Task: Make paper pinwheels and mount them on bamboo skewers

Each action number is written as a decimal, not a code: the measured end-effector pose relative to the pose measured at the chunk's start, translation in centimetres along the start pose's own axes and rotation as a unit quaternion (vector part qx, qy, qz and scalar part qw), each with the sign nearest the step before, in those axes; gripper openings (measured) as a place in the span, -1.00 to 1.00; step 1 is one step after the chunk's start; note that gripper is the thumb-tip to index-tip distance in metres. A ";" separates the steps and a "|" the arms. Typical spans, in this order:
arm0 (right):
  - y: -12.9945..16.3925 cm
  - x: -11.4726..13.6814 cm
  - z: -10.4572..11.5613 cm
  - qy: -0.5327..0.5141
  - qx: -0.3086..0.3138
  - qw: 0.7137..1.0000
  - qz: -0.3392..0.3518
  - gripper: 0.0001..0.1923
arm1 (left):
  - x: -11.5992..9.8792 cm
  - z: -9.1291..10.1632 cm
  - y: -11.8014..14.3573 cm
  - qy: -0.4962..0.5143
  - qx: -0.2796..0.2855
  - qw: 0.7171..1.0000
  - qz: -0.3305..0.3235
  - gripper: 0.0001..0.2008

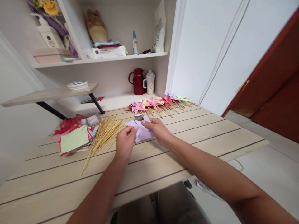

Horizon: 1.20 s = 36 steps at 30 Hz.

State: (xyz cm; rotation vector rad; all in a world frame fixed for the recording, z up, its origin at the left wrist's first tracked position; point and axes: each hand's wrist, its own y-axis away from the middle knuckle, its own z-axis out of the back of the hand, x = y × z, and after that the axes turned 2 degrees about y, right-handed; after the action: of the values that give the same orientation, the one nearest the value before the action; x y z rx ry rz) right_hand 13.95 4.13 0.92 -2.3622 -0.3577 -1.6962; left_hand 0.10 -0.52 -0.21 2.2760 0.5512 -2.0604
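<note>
Between my two hands is a purple paper pinwheel (144, 133), partly folded, held just above the table. My left hand (126, 140) pinches its left side between thumb and fingers. With thumb on top, my right hand (156, 129) grips the upper right part. Behind the paper sits a small open box (138, 117), mostly hidden. To the left lies a loose pile of thin wooden sticks (105, 133). Beyond them is a stack of cut paper squares (74, 140), pale green on top. Several finished pinwheels (153, 102) on sticks lie in a row at the back.
A raised wooden shelf (51, 93) on black legs stands at the back left. A red jug (138, 81) and a beige cup (150, 82) stand against the cabinet's rear. Clear plastic packets (92, 120) lie by the papers. The table's front edge is near my forearms.
</note>
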 end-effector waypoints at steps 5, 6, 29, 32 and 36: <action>0.0 -0.1 0.0 0.023 0.000 1.000 0.009 -0.62 | 0.3 0.1 -0.1 -0.013 0.007 1.000 -0.013 -0.77; 0.0 -0.1 0.0 0.028 0.001 1.000 0.013 -0.62 | 0.3 0.1 -0.1 -0.012 0.007 1.000 -0.015 -0.77; -0.4 -0.9 0.7 0.204 -0.001 0.972 0.119 -0.62 | 0.0 -0.3 0.3 -0.047 -0.036 0.998 -0.020 -0.80; -0.4 -1.0 0.7 0.204 0.002 0.971 0.122 -0.63 | 0.2 -0.3 0.3 -0.058 -0.035 0.997 -0.023 -0.78; -0.4 -1.0 0.7 0.191 0.005 0.974 0.121 -0.64 | 0.6 -0.2 0.2 -0.061 -0.030 0.997 -0.030 -0.77</action>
State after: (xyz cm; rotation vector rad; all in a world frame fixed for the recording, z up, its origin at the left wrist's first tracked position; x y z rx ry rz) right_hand 14.09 4.67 -0.25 -1.9151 -0.0121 -1.9591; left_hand 0.40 -0.52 -0.81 2.1107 0.6724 -2.1600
